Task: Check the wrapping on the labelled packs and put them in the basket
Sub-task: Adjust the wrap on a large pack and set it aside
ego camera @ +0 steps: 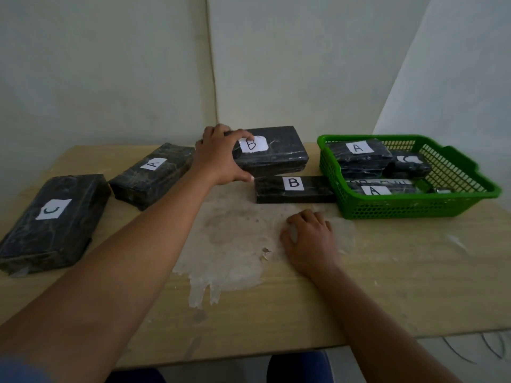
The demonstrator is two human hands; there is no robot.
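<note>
Several black film-wrapped packs with white letter labels lie on the table. My left hand (219,156) grips the left end of a B pack (279,153) at the back centre, thumb under its near edge, fingers over the top. A second, flatter B pack (293,190) lies just in front of it. An A pack (153,176) and a C pack (52,222) sit to the left. The green basket (414,207) at right holds two A packs (359,154) (373,189) and a C pack (409,164). My right hand (309,239) rests on the table, fingers curled, holding nothing.
The wooden table (387,286) has a worn pale patch (235,244) in its middle. White walls meet in a corner right behind the packs. The table's near edge runs just above my knees.
</note>
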